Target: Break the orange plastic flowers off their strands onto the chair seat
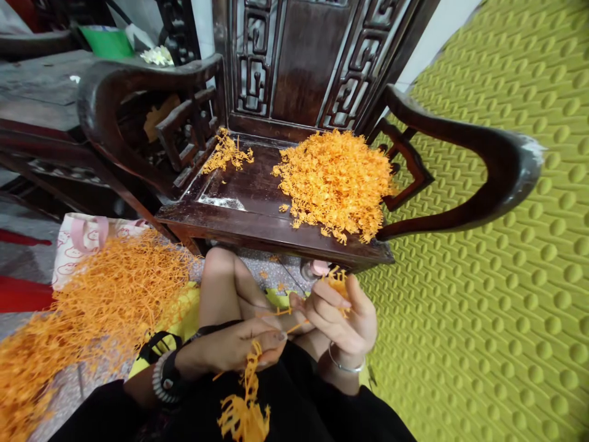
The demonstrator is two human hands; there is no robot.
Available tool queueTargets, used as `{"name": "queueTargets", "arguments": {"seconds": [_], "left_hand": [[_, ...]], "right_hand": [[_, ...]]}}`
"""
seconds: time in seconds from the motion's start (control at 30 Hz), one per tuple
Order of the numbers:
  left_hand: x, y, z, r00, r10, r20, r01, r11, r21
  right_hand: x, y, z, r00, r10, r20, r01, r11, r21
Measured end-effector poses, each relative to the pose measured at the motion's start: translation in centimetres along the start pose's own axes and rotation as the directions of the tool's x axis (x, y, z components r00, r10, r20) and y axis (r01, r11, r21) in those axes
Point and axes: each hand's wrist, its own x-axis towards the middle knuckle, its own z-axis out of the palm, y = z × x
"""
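My left hand [260, 344] is closed, its thumb and fingers pinching a thin orange plastic stem. From beneath it, an orange strand of flower-like pieces [248, 417] hangs down over my black clothing. My right hand [338, 316] is curled around a small cluster of orange plastic flower pieces [338, 282], which shows above its fingers. Thin orange stems run between the two hands. Just beyond them, a large heap of orange plastic flower pieces [338, 181] lies on the dark wooden chair's seat [257, 184].
A smaller orange bunch [227, 150] lies at the seat's left. Many orange stems [124, 288] are piled at my left, against a patterned bag [69, 248]. A curved armrest [501, 178] juts out on the right before a yellow textured surface [506, 307]. A green container [108, 42] stands back left.
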Motion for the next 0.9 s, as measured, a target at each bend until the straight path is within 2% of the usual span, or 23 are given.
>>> {"name": "queueTargets", "arguments": {"seconds": [0.2,0.3,0.37,0.53,0.8,0.9], "left_hand": [[1.0,-0.3,0.7,0.982,-0.029,0.185,0.031,1.000,-0.005],[1.2,-0.6,0.8,0.967,-0.034,0.253,0.054,0.996,-0.070],[1.2,-0.8,0.9,0.963,-0.060,0.262,0.090,0.991,-0.102],[1.3,-0.9,1.2,0.960,-0.077,0.269,0.108,0.989,-0.102],[1.5,-1.0,1.3,0.947,-0.114,0.301,0.149,0.984,-0.097],[1.3,-0.9,1.4,0.943,-0.129,0.306,0.169,0.979,-0.109]], "right_hand": [[-1.6,0.0,0.6,0.979,-0.202,0.021,0.203,0.971,-0.126],[-1.3,0.2,0.6,0.942,-0.320,0.101,0.325,0.945,-0.045],[-1.1,0.3,0.5,0.921,-0.361,0.145,0.361,0.932,0.031],[-1.2,-0.2,0.4,0.918,-0.333,0.215,0.314,0.942,0.115],[-2.3,-1.1,0.5,0.951,-0.267,0.154,0.224,0.942,0.250],[-2.5,-1.5,0.4,0.960,-0.240,0.143,0.202,0.951,0.235]]}}
